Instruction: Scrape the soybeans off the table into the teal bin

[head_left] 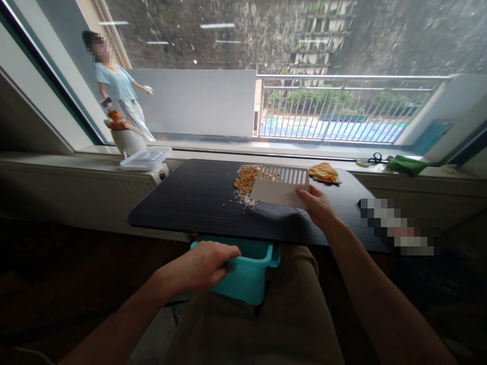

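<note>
My right hand [318, 207] is closed on the near right edge of a flat beige slotted scoop [279, 195], held over the black table. Several yellow kernels, which look like corn [245, 178], lie heaped at the scoop's left edge, and some show through its slots. White grains like rice [248, 201] are scattered at the heap's near side. Below the table's front edge, my left hand [207, 261] grips the rim of a teal plastic bin [243, 281]. The bin's inside is mostly dark and hidden.
A folded yellow cloth [323, 172] lies at the back right of the black table [182, 203]. On the sill are a clear plastic box [146, 158], a white pot [127, 141], a green cloth [407, 165] and black scissors [376, 158]. A person [117, 86] is beyond the window.
</note>
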Tool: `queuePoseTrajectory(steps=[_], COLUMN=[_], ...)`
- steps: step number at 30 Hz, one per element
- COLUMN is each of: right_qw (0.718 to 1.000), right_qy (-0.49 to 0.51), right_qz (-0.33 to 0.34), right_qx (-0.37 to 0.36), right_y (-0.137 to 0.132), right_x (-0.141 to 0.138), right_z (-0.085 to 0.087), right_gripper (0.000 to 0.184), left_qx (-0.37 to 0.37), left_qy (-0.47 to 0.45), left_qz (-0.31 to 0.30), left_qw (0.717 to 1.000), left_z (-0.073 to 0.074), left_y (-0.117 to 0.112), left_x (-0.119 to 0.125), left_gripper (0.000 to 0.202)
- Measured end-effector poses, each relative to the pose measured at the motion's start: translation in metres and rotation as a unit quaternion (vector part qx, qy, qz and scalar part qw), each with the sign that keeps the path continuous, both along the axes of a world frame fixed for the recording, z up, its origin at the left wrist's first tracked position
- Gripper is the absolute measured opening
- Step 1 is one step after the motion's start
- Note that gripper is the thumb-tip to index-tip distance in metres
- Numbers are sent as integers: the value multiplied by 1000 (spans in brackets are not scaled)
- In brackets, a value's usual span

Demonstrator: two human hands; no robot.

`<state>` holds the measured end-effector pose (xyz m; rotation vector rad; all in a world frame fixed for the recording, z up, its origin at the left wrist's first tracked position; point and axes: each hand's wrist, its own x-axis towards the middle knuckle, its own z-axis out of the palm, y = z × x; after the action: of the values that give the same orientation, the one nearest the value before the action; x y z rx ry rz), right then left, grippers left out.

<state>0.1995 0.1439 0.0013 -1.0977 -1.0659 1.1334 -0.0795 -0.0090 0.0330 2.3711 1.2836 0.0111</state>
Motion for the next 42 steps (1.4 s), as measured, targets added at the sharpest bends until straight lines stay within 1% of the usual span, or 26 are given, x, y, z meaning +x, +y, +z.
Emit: queuePoseTrajectory(steps=[5,12,18,22,27,34,38,42], right_qw=[1000,1000,1000,1000,998,992,987,985], right_qy=[11,8,2,4,5,-20,-44,-58], right_qz=[-9,-2,17,24,60,117,146,152], right_qx=[4,1,2,10,27,38,43,51], right_y=[3,13,7,3,2,-7,-11,-9], right_x=[-2,-21,-24,-23,-34,-41,-46,-62], right_z=[1,0,5,9,7,-1,-2,-3], right_gripper=[27,24,20,21,28,30,29,26], left_qx=[2,3,-1,-2,-2,-5,-6,-6], left_qy=[0,-1,-1,3,11,11,14,23], left_qz=[-1,-1,6,12,18,24,34,51], left_qw=[1000,1000,1000,1000,1000,1000,999,998], left_z=[0,-2,0,1,3,4,5,6], left_y=[0,1,2,1,-1,-3,-5,-9], left_x=[0,0,-2,-4,-6,-10,-19,-30], left_gripper=[13,12,13,14,13,12,12,13])
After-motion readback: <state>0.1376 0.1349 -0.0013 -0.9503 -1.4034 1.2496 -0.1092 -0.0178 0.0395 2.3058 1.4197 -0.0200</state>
